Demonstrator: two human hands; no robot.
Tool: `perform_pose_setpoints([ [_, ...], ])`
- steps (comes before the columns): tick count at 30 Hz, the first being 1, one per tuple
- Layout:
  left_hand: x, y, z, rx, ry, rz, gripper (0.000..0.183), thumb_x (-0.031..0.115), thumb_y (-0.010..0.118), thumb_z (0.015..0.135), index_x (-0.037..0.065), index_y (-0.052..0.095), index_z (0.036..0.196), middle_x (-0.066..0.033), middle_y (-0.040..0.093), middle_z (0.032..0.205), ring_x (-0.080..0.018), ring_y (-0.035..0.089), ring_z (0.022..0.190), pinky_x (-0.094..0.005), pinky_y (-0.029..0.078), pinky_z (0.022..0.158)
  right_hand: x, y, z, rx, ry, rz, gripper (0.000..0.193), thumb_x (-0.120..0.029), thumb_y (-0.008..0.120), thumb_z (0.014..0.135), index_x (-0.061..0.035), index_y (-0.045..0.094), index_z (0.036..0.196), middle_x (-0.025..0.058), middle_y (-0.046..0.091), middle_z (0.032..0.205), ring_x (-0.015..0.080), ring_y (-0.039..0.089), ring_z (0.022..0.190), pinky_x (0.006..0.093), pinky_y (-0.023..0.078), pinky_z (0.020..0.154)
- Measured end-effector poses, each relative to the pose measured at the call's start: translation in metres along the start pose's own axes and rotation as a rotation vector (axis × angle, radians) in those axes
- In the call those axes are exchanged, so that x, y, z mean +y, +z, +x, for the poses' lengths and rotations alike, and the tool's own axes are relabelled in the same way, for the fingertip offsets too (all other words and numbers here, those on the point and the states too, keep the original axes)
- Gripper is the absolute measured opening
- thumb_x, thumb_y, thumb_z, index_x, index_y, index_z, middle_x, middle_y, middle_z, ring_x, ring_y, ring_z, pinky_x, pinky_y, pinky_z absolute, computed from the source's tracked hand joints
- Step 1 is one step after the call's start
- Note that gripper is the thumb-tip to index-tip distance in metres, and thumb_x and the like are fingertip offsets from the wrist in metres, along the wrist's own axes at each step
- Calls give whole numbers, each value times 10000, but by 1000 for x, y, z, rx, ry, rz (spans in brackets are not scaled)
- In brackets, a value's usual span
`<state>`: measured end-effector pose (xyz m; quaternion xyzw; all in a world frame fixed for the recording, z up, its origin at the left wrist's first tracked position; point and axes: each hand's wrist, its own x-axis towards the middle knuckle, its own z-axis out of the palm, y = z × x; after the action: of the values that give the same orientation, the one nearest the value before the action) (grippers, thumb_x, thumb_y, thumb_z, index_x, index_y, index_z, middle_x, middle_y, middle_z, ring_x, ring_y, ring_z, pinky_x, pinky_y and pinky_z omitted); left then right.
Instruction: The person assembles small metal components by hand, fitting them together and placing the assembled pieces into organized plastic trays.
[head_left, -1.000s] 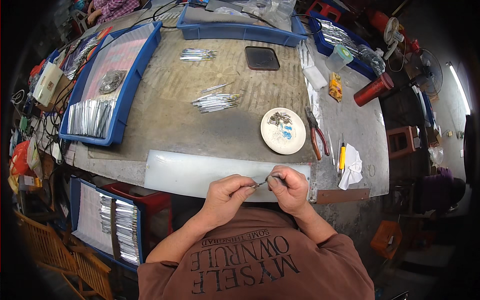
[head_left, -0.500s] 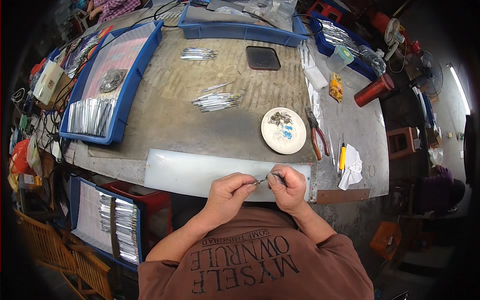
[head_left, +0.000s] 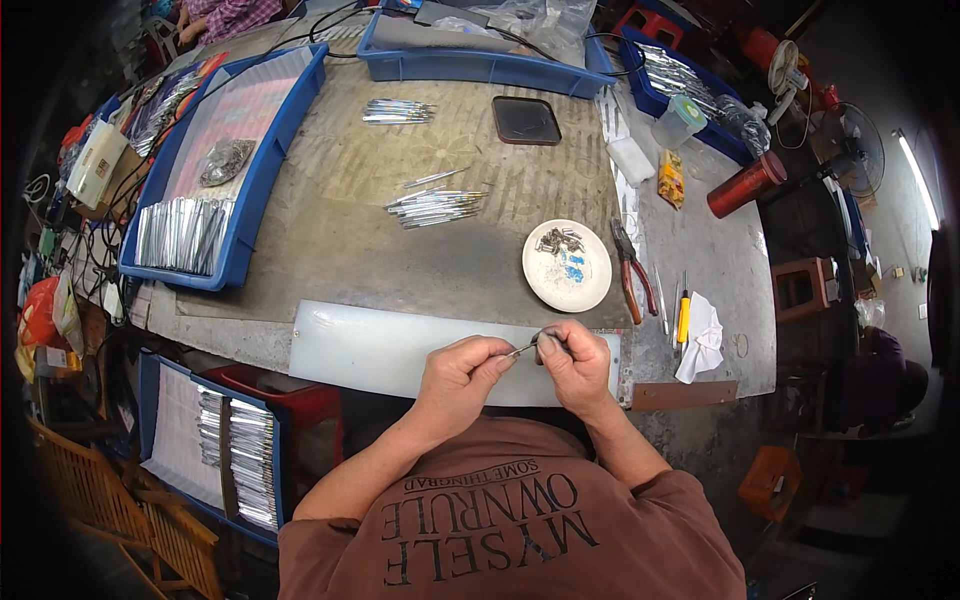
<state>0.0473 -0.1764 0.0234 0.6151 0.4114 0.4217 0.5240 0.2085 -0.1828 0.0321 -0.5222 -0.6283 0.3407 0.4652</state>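
Observation:
Above the pale grey strip (head_left: 345, 345) at the bench's near edge, my two hands meet, close together. My left hand (head_left: 455, 385) is closed in a pinch on a thin metal rod (head_left: 521, 350). At the rod's other end, the bent fingers of my right hand (head_left: 582, 374) are closed too; whatever small part they cover is hidden. Beyond them stands a cream dish (head_left: 540, 293) with small metal pieces and bright blue bits. Farther away lie a loose pile of slim metal rods (head_left: 435, 206) and a smaller bundle of similar rods (head_left: 398, 111).
Right of the dish lie red-handled pliers (head_left: 634, 275), a yellow-handled screwdriver (head_left: 684, 318) and a white cloth (head_left: 703, 340). A blue tray of rods (head_left: 240, 255) stands left, another blue tray (head_left: 470, 68) at the back. A dark shallow tray (head_left: 527, 120) and red cylinder (head_left: 745, 186) sit farther off.
The rod between my hands shows a little more plainly, and my right fingers have shifted slightly around its end. Both hands stay in nearly the same place.

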Motion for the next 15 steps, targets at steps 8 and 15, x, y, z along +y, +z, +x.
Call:
perform_pose_setpoints([
  [8,-1,2,2,-5,-14,-8,85,35,564,780,-17,588,843,-21,553,693,-64,462,608,-198,377,530,1,-3,4,-15,-75,-121,106,-64,594,750,8,525,713,85,531,613,171,505,515,272,391,475],
  [15,-1,2,3,-8,-48,2,93,46,564,778,-16,587,844,-83,596,727,-128,541,632,-237,426,565,7,-5,6,-28,-35,-42,91,-67,561,778,10,529,741,46,506,584,110,472,519,243,383,479],
])
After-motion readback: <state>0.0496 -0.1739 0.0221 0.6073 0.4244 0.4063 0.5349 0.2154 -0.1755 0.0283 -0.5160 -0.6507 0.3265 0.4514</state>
